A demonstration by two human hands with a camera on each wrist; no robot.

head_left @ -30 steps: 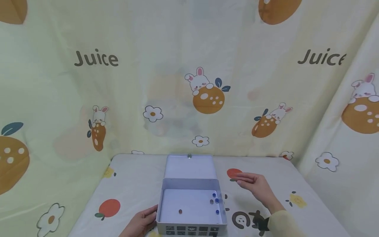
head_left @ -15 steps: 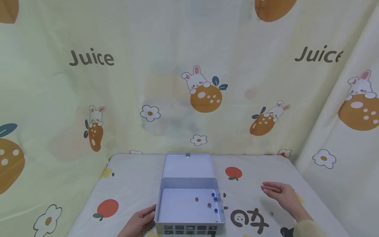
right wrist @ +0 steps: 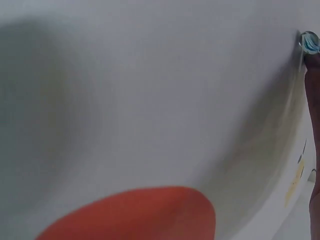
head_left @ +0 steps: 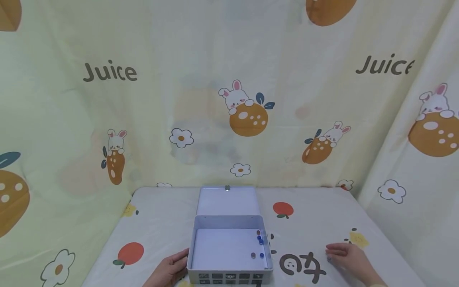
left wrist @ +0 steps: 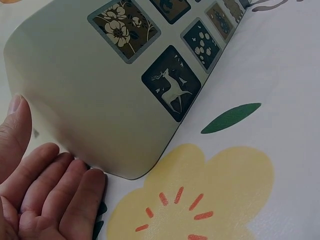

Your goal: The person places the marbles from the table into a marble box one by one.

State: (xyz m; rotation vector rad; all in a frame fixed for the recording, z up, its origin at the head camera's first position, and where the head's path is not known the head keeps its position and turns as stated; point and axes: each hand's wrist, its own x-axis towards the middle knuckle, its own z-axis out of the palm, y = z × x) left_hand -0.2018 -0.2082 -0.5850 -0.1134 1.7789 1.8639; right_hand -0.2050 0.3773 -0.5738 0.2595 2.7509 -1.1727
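A white metal box (head_left: 229,276) with its lid (head_left: 228,203) tipped back stands on the table. Along its right side inside lie several glass marbles, among them a brown marble (head_left: 258,232), a greyish marble (head_left: 253,255) and a blue marble (head_left: 261,255). My left hand (head_left: 168,269) rests at the box's left side; in the left wrist view its thumb and fingers (left wrist: 52,200) meet the rounded corner. Right of the box, my right hand (head_left: 349,259) is low at the table, fingertips at a small clear-and-blue marble (right wrist: 310,43), which is partly cut off in the right wrist view.
A white cloth (head_left: 157,215) printed with fruit and flowers covers the table. Behind it hangs a pale curtain (head_left: 201,79) with rabbit and orange prints. Small printed pictures, one a deer (left wrist: 172,85), line the box's front wall.
My right hand has moved right and down to the marble on the cloth. The brown marble has rolled across the box to its far right corner. My left hand has stayed at the box.
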